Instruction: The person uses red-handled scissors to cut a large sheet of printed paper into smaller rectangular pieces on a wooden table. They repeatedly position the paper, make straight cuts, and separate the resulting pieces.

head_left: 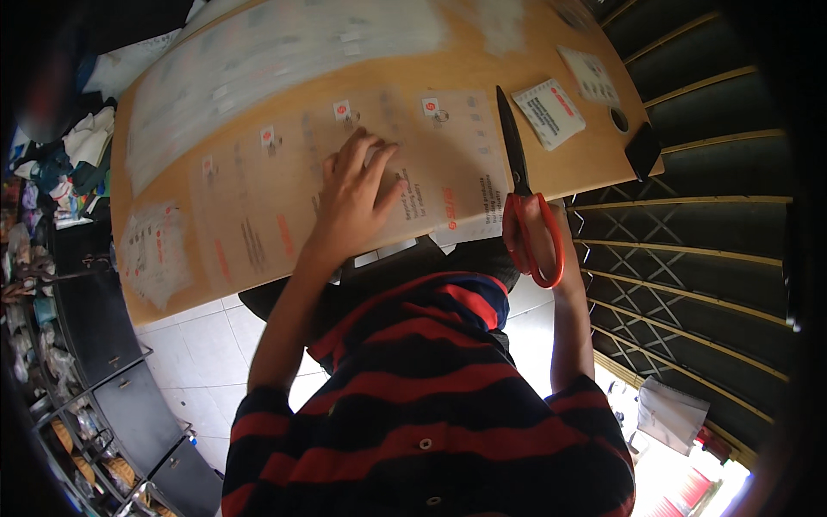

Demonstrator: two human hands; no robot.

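My left hand [356, 194] rests on a row of translucent plastic bags [319, 198] with red and black print, its fingers spread a little apart. Small white labels with red marks run along the bags' far edge. At the table's near right edge, my right hand [532, 234] is closed round the red handles of a pair of scissors [515, 155]. The long dark blades point away from me, above the table beside the rightmost bag, and look closed.
The wooden table [603, 168] carries more plastic sheets [293, 52] at the back and a small printed stack [549, 112] at right. A black object [643, 151] sits at its right corner. A folding metal gate [689, 207] stands right; dark cabinets [138, 414] stand left.
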